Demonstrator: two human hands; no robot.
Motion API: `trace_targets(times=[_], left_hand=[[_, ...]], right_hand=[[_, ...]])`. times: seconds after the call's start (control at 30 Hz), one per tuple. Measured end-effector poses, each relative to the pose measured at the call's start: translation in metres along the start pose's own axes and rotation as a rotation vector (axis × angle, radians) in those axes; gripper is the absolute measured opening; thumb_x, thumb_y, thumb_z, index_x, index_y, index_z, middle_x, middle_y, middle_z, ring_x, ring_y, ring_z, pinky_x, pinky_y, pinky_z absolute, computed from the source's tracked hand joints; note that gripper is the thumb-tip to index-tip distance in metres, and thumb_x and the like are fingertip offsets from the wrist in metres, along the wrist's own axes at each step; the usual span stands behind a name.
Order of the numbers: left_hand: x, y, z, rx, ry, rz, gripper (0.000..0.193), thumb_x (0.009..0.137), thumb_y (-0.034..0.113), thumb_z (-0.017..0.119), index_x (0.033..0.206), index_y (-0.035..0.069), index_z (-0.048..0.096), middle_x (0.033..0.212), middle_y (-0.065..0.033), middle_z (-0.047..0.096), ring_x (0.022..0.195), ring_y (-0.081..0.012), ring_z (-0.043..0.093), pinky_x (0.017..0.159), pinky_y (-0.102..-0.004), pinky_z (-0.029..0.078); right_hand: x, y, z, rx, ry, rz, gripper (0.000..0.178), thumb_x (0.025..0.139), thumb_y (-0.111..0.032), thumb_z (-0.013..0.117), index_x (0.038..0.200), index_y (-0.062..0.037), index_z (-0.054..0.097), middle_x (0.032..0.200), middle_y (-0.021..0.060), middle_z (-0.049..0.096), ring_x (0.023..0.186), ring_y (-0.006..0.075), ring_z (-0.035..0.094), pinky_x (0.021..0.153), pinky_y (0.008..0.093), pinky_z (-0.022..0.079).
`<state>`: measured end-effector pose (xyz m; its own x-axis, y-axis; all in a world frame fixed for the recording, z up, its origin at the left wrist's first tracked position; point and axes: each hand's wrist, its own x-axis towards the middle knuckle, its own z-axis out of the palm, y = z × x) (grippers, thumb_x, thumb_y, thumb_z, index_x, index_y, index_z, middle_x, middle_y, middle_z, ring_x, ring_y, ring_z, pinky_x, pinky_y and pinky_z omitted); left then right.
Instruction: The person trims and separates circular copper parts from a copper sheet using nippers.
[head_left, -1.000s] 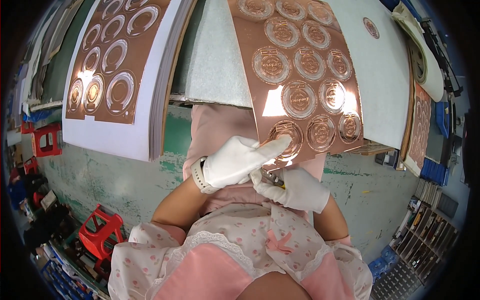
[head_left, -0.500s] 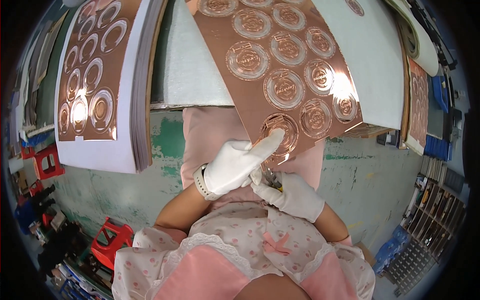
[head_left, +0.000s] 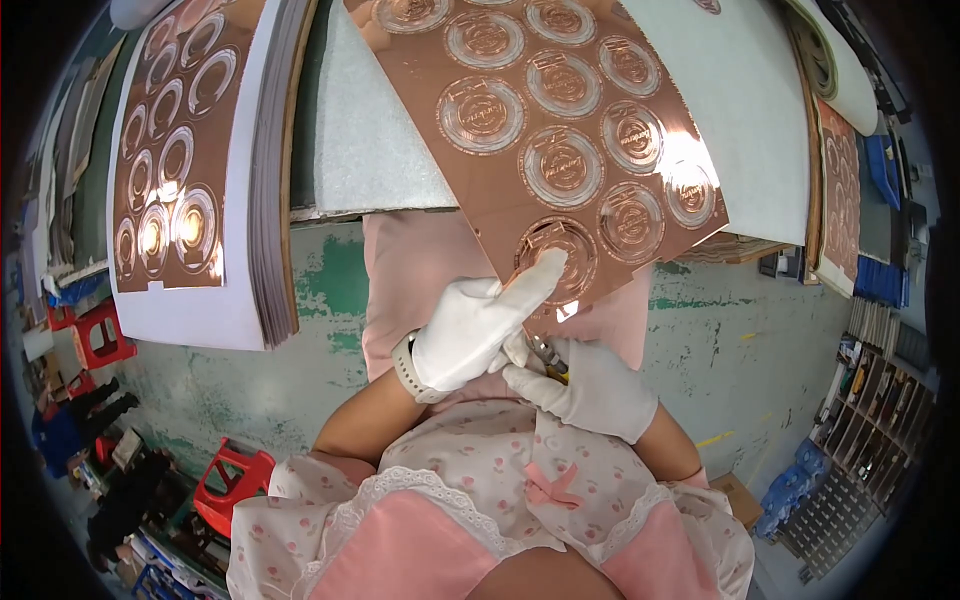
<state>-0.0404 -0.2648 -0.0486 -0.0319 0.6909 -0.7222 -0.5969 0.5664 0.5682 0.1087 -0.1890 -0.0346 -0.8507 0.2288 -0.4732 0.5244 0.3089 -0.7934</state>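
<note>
A large copper-coloured sheet with several embossed round emblems slants from the worktable out over my lap. My left hand, in a white glove, grips its near corner, the index finger stretched across the lowest round emblem. Just below that corner, my right hand, also gloved, is closed around small metal pliers with a bit of yellow on the handle. The plier jaws point up toward the left fingers. What lies between the jaws, if anything, is too small to make out.
To the left, another copper sheet rests on a thick stack of white sheets. Pale padding covers the worktable under my sheet. Red stools stand on the floor at left; a rack and blue bottles are at right.
The view has shifted slightly, and the copper sheet appears a little higher and further left. Both hands keep their grips; the right hand and pliers have turned or moved slightly.
</note>
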Motion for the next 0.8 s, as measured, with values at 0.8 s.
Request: trace_targets(times=[0.8], left_hand=[[0.009,-0.009,0.004,0.064,0.202,0.148,0.036,0.077,0.036,0.066,0.061,0.004,0.058,0.047,-0.0021,0.051,0.036,-0.0102,0.049,0.032,-0.0206,0.033]], right_hand=[[-0.001,0.003,0.003,0.049,0.043,0.126,0.046,0.080,-0.044,0.057,0.074,0.0019,0.056,0.059,0.0173,0.056,0.057,0.0330,0.060,0.051,0.0383,0.046]])
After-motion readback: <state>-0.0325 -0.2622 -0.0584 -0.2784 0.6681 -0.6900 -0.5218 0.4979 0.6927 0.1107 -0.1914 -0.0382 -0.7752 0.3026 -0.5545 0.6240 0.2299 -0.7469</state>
